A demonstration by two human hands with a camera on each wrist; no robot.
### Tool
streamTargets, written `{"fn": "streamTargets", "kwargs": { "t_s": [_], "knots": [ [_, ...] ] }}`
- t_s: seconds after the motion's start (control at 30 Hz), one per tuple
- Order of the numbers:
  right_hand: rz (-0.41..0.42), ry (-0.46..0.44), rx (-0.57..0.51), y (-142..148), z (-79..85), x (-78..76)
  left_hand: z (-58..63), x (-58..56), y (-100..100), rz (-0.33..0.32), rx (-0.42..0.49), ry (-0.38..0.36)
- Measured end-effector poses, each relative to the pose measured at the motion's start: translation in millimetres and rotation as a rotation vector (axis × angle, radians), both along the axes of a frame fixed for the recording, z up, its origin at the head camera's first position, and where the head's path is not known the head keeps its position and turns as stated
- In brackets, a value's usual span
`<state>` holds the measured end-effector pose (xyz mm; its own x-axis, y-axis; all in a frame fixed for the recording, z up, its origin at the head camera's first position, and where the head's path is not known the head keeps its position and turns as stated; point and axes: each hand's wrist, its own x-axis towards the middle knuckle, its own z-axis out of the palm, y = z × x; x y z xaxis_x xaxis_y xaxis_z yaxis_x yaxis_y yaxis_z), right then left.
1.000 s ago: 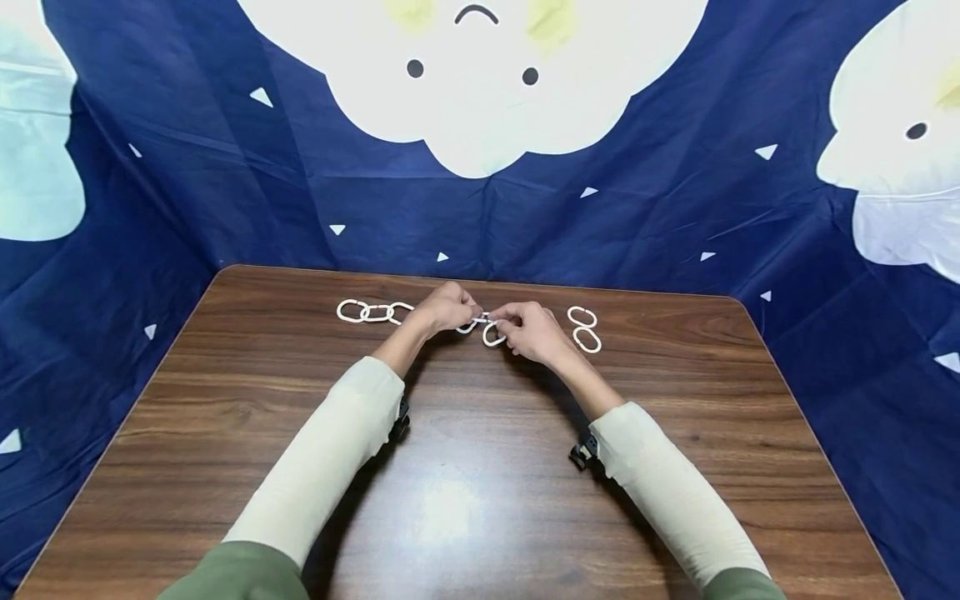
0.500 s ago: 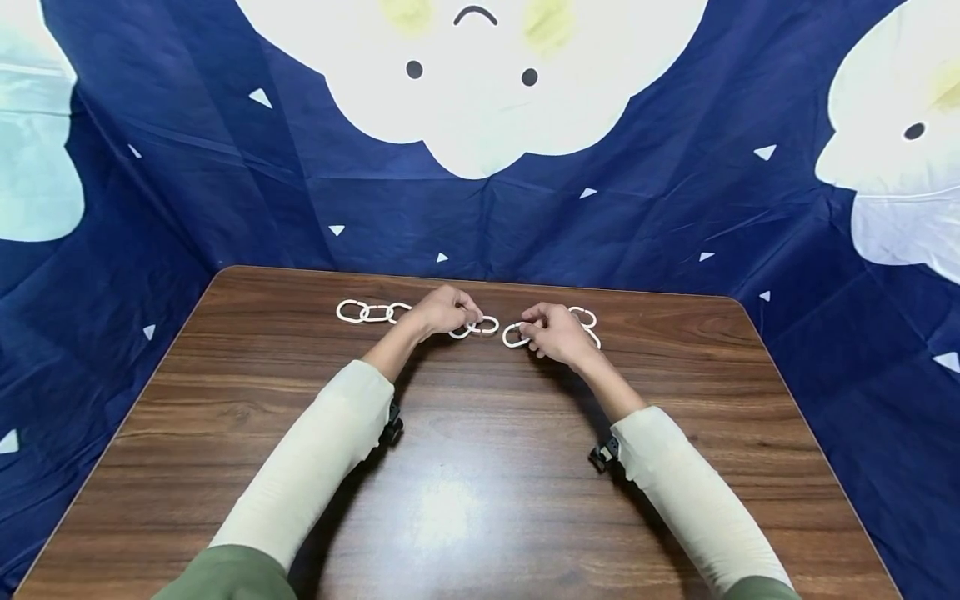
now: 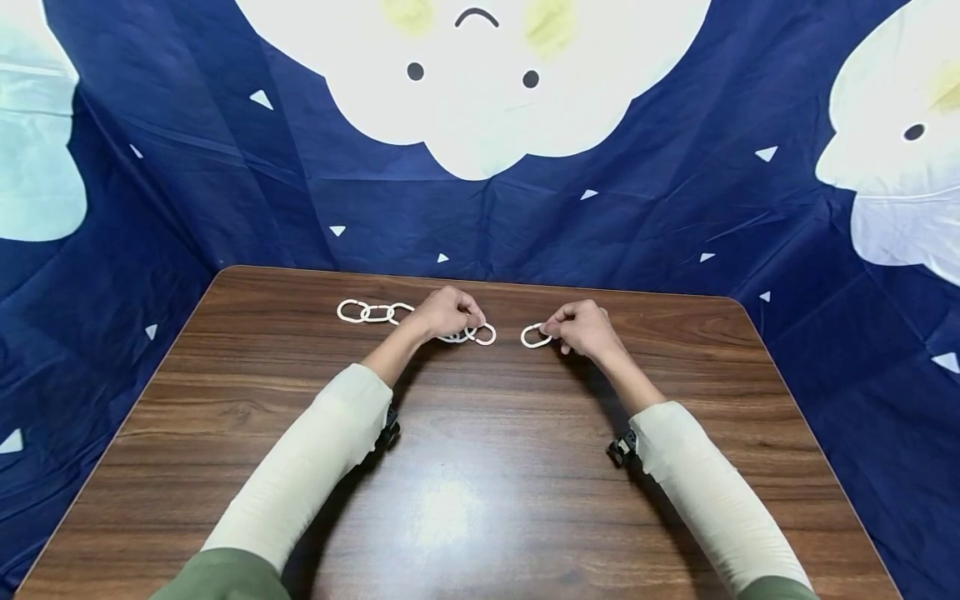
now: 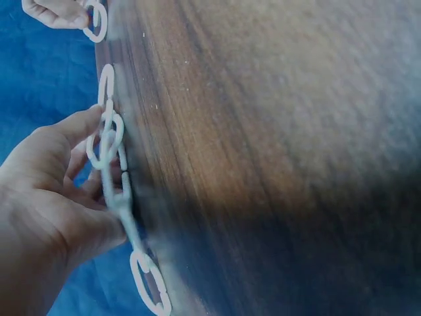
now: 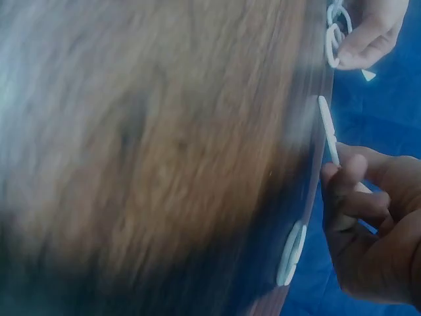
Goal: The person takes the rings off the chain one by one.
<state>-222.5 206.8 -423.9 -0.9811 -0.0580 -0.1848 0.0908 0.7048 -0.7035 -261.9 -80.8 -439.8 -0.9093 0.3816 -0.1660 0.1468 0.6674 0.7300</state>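
A chain of several white oval plastic links lies along the far part of the table. My left hand covers its middle and pinches it near the right end, where one link sticks out past the fingertips. The left wrist view shows the chain running between thumb and fingers. To the right, apart from the chain, my right hand pinches a single white link between thumb and fingers. In the right wrist view that link points up from the fingertips.
White links lie on the table beside my right hand, hidden behind it in the head view. The brown wooden table ends just beyond the hands, with a blue cloth hanging behind. Black wrist cameras sit under the sleeves.
My right hand has moved right with its link, away from the chain, and now hides the loose links. My left hand stays nearly in place; the chain's end link has swung down.
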Motion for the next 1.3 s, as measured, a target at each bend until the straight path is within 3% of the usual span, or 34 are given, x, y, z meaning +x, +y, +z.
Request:
{"fn": "streamTargets", "kwargs": {
  "t_s": [0.13, 0.5, 0.83, 1.3],
  "knots": [
    [0.002, 0.024, 0.073, 4.2, -0.5, -1.6, 0.6, 0.6, 0.2, -0.016, 0.001, 0.01],
    [-0.036, 0.001, 0.128, 11.2, -3.5, -5.5, 1.6, 2.8, 1.4, -0.009, 0.031, -0.022],
    [-0.046, -0.015, 0.103, 15.3, -8.2, -7.4, -2.5, 1.6, 0.4, 0.006, 0.046, -0.053],
    [-0.062, 0.013, 0.082, 14.3, -6.3, -3.5, -1.3, -2.4, -11.4, -0.006, 0.137, -0.005]
  ]
}}
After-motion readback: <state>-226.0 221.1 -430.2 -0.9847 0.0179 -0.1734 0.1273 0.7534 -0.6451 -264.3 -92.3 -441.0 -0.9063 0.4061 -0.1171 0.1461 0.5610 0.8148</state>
